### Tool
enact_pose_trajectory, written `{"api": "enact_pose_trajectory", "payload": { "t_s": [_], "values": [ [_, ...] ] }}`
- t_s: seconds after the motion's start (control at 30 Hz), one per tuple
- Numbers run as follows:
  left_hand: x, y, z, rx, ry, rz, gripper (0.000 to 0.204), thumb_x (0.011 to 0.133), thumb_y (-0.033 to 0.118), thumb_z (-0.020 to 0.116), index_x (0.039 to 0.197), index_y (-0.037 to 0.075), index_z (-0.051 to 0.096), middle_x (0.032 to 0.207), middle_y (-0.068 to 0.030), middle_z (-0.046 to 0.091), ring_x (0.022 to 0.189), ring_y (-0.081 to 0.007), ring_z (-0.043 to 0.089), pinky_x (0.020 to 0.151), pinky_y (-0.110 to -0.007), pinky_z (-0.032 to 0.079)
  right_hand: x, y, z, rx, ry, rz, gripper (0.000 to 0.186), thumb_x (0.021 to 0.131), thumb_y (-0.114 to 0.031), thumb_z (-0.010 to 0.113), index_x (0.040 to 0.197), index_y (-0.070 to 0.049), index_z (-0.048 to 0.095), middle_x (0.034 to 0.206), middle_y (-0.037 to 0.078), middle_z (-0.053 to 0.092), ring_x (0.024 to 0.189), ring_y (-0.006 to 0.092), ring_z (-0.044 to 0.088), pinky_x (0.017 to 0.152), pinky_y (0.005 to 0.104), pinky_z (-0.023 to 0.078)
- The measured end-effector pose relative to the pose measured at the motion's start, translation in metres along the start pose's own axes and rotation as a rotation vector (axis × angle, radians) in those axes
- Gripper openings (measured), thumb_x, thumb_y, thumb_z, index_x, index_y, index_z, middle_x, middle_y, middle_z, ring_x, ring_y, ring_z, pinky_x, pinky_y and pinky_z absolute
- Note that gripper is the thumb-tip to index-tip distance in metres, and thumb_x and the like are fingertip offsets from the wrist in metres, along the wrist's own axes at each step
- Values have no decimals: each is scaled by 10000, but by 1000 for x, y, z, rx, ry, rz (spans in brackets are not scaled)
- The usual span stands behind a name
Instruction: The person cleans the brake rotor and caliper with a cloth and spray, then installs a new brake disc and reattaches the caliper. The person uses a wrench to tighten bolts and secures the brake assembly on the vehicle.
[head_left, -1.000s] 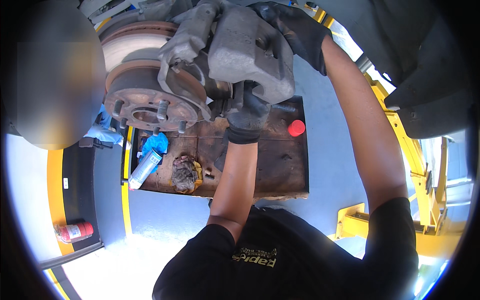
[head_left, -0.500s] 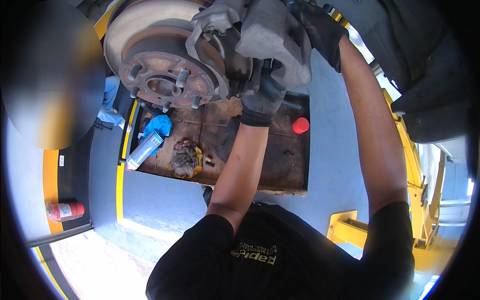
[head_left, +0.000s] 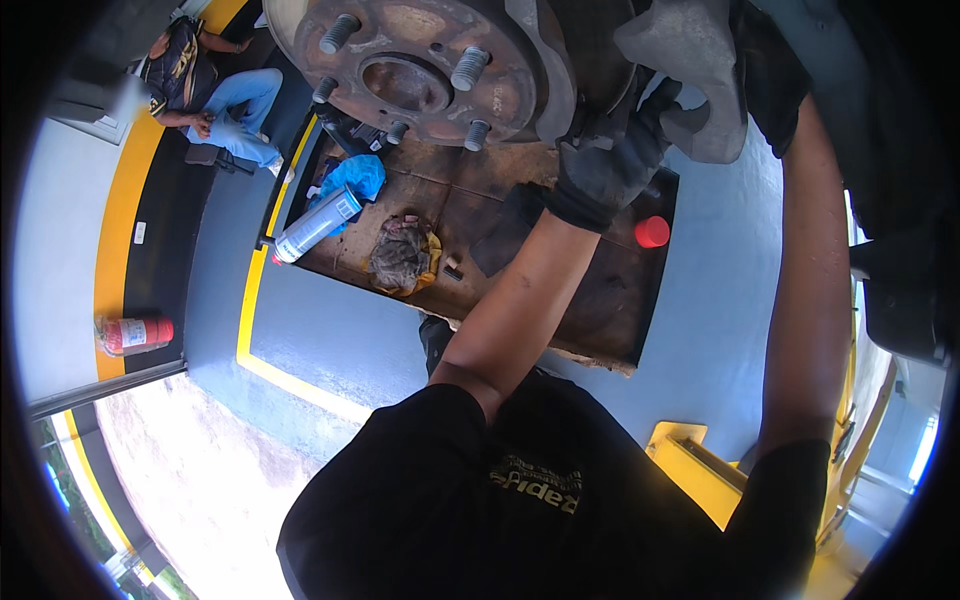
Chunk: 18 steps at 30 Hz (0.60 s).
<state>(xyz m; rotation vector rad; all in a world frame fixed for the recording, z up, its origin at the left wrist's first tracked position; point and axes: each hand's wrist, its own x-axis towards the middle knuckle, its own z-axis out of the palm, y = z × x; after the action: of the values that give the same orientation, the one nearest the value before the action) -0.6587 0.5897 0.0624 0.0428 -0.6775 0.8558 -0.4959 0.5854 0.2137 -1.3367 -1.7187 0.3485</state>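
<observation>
A rusty wheel hub (head_left: 420, 70) with several studs and its brake disc fills the top of the view. To its right sits a grey brake caliper (head_left: 690, 70). My left hand (head_left: 610, 160), in a black glove, presses against the underside of the caliper beside the disc. My right hand (head_left: 775, 90), also gloved, reaches up behind the caliper's right side, and its fingers are mostly hidden at the top edge.
A brown board (head_left: 590, 290) lies on the blue floor below, carrying a spray can (head_left: 315, 225), a blue cloth (head_left: 350, 175), a dirty rag (head_left: 400, 255) and a red cap (head_left: 652, 231). Another person (head_left: 215, 95) sits at upper left. A red extinguisher (head_left: 135, 333) lies left.
The hub and caliper have slid up and toward the top edge as my head moved closer. Both hands stay at the caliper.
</observation>
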Motion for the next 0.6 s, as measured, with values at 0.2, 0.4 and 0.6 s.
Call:
{"api": "enact_pose_trajectory", "payload": {
  "t_s": [0.2, 0.4, 0.6],
  "values": [
    [-96, 61, -27, 918, 565, -420, 359, 1011, 254, 565, 1311, 57, 585, 1281, -130, 637, 1134, -279, 639, 954, -412, 525, -9, -1, 6, -28, 15, 8, 412, 1047, -351, 471, 1378, -117, 550, 1298, 151, 628, 1145, 271, 624, 980, 358, 485],
    [-165, 142, -82, 2574, 288, -439, 268, 955, 294, 613, 1072, 62, 678, 1200, -210, 622, 1005, -360, 650, 847, -477, 528, 2, -2, 24, -20, -26, 25, 409, 1039, -336, 478, 1386, -129, 541, 1289, 144, 627, 1128, 271, 632, 964, 355, 500],
    [-159, 99, -119, 2973, 309, -501, 278, 849, 268, 712, 1046, 74, 684, 1043, -164, 666, 993, -403, 630, 856, -483, 519, 9, 4, 24, -96, -23, 59, 408, 1031, -322, 485, 1394, -141, 533, 1280, 136, 626, 1111, 270, 640, 947, 351, 515]
  ]
}}
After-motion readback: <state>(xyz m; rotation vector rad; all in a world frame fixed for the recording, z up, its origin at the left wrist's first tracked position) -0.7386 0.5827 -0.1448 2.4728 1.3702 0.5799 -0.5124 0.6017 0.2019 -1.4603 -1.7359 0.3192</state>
